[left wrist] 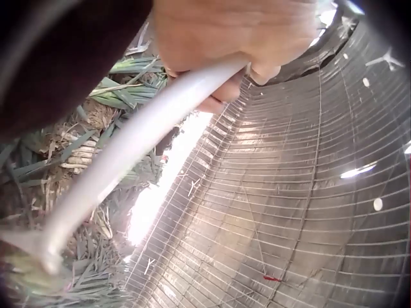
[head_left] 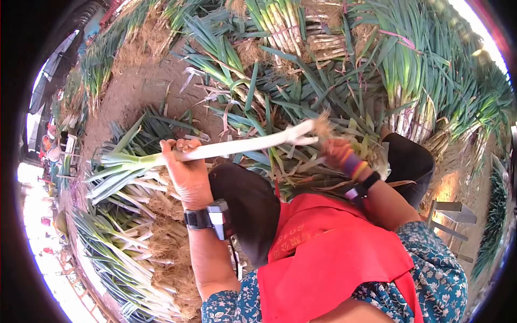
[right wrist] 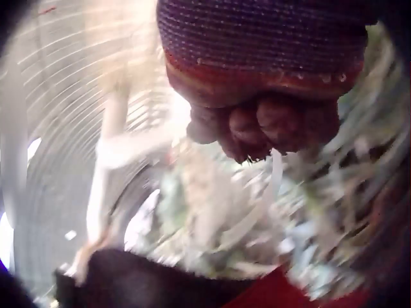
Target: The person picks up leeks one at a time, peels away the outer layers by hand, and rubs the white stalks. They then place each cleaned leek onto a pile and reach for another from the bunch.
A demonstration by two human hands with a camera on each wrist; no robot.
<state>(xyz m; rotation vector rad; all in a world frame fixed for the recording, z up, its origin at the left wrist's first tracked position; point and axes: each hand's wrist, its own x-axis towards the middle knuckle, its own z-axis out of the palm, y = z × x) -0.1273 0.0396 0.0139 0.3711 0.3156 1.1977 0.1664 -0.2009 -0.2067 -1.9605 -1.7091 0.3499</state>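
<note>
My left hand [head_left: 186, 167] grips a long green onion [head_left: 237, 148] near where its white shaft meets the green leaves. In the left wrist view, the fingers [left wrist: 221, 93] curl round the smooth white shaft. The stalk lies across my lap, its root end on the right with a tuft of brown roots [head_left: 323, 127]. Near that end a short pale side piece [head_left: 306, 141] splits off the shaft and runs up to my right hand [head_left: 339, 153], which is blurred in the head view. The right wrist view shows that hand's fingers [right wrist: 276, 122] curled, with a thin pale strip [right wrist: 276, 170] hanging below them.
Bundled green onions [head_left: 406, 64] stand along the right and back. More onions [head_left: 124, 237] lie piled beside my left arm, roots inward. Loose leaves and peelings [head_left: 323, 172] cover the ground before my knees. A small metal-topped stand [head_left: 455, 211] is at the right.
</note>
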